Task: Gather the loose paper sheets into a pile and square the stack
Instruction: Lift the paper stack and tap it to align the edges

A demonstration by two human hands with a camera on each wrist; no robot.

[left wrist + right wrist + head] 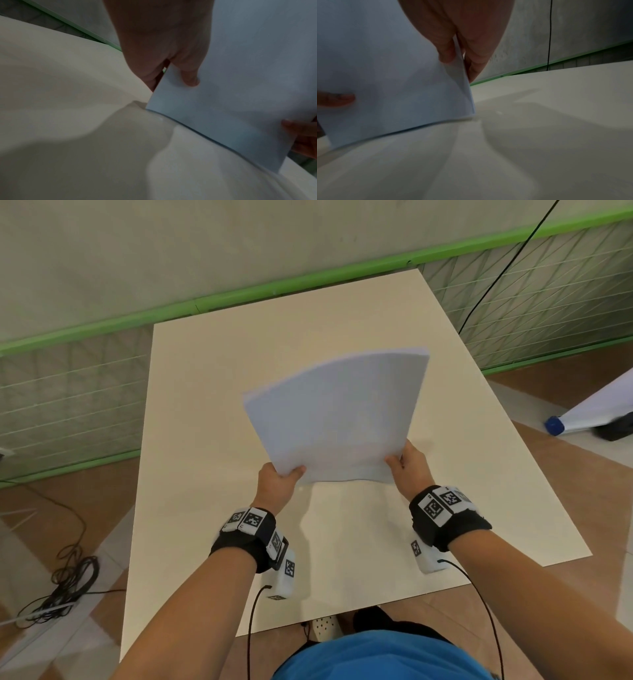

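Observation:
A stack of white paper sheets (337, 419) stands on its lower edge on the cream table (205, 440), leaning away from me. My left hand (279, 477) pinches the stack's lower left side, thumb in front and fingers behind. My right hand (407, 465) pinches the lower right side the same way. In the left wrist view the paper stack (240, 94) has its bottom edge on the table with my left thumb (190, 75) pressed on its face. The right wrist view shows the paper stack (393, 81) with its corner touching the table, held by my right hand (457, 44).
The table's near edge (342, 616) is close to my body. A green mesh fence (531, 296) runs behind the table. Black cables (65, 583) lie on the floor at left. A white roll with a blue cap (555, 424) lies on the floor at right.

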